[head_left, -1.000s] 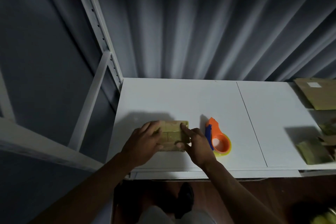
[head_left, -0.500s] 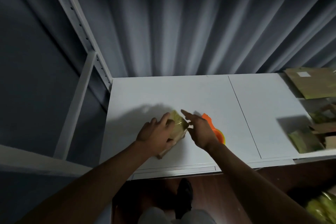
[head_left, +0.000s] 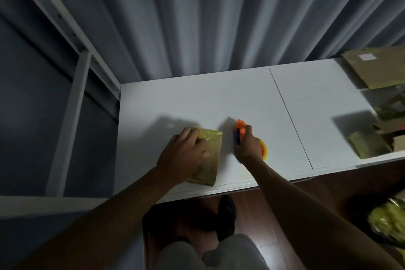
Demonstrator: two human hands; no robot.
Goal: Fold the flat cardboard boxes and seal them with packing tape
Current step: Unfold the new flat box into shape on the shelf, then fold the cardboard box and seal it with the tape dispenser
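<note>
We have one view only: head-worn, wide-angle, looking forward and down over the table's near edge. Close range; both forearms enter from the bottom, curtain behind.

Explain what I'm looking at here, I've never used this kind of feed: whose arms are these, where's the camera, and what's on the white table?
There is no machine: the arms belong to a person, filmed by a single camera worn on their head, looking forward and down. The left hand rests on a small cardboard box lying on the white table; its top looks glossy with tape. The right hand grips an orange tape dispenser beside the box. At the table's right edge lie flat cardboard pieces and another small taped box. Behind the table hangs a grey curtain, and a white metal shelf frame stands to the left.
</note>
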